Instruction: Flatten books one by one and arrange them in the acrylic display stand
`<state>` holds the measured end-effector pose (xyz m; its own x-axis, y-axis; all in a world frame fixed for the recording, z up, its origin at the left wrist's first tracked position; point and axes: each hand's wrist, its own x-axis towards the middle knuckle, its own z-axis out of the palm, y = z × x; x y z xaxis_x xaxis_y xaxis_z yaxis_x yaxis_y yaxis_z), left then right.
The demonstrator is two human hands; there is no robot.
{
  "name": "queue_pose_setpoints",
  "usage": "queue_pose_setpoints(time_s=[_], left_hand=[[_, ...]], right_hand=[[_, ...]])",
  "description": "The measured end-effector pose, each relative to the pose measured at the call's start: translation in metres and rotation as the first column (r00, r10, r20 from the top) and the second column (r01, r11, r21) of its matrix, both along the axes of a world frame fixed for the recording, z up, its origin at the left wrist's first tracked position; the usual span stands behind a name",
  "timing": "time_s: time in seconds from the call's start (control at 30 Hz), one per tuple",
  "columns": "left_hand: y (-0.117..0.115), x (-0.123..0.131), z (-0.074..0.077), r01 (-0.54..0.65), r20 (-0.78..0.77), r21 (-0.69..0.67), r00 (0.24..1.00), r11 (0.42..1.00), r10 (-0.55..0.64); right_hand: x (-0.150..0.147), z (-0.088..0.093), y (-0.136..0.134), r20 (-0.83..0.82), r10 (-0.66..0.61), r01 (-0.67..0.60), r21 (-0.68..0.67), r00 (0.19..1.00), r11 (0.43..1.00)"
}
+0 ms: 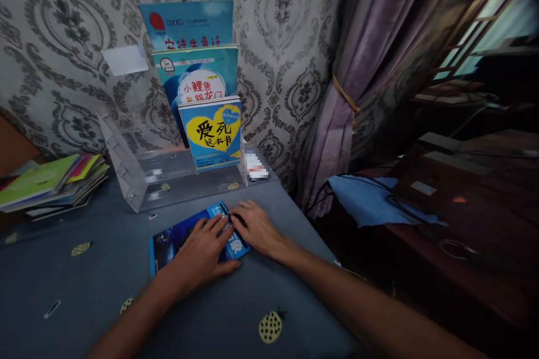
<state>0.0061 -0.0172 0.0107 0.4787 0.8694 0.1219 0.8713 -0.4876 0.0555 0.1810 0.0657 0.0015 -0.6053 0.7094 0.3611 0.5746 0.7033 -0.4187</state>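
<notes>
A dark blue book (170,241) with a lighter blue strip and white Chinese lettering lies flat on the grey-blue tablecloth. My left hand (206,247) rests palm down across its cover, fingers stretched out and thumb apart. At the book's right end, my right hand (256,227) lies over the edge with fingers slightly bent, its fingertips close to those of my left hand. Behind them stands a clear plastic book rack (135,185). It holds a small blue book with a yellow heart (217,134), a teal picture book (196,70) and a taller blue book (189,22), all upright.
Several books and booklets are stacked in a pile (54,185) at the left. A small pixelated item (257,165) sits beside the rack's right end. Right of the table's edge hang a purple curtain (332,140) and, lower, a blue cloth (366,202) with dark cables.
</notes>
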Motion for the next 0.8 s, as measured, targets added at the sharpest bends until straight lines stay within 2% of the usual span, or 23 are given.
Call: queue_pose_setpoints(time_s=[0.17, 0.27, 0.4, 0.57, 0.8], left_hand=[[0.005, -0.022, 0.016, 0.117, 0.012, -0.114, 0.993, 0.987, -0.117], [0.01, -0.024, 0.021, 0.107, 0.02, -0.118, 0.994, 0.987, -0.106], [0.026, -0.017, 0.014, 0.023, 0.048, -0.017, 0.999, 1.0, -0.022], [0.044, -0.015, 0.001, -0.03, 0.089, 0.069, 0.996, 0.997, 0.024], [0.044, -0.017, -0.006, -0.032, 0.159, 0.121, 0.987, 0.992, 0.013]], right_hand=[[0.0, -0.009, 0.004, -0.113, 0.039, -0.043, -0.036, 0.993, 0.998], [-0.001, -0.014, 0.01, -0.147, 0.067, -0.074, -0.042, 0.987, 0.996], [-0.006, -0.019, 0.021, -0.164, 0.069, -0.082, -0.075, 0.984, 0.994], [-0.01, -0.023, 0.033, -0.22, 0.048, -0.084, -0.155, 0.974, 0.984], [-0.005, -0.022, 0.035, -0.311, 0.056, -0.116, -0.179, 0.949, 0.977]])
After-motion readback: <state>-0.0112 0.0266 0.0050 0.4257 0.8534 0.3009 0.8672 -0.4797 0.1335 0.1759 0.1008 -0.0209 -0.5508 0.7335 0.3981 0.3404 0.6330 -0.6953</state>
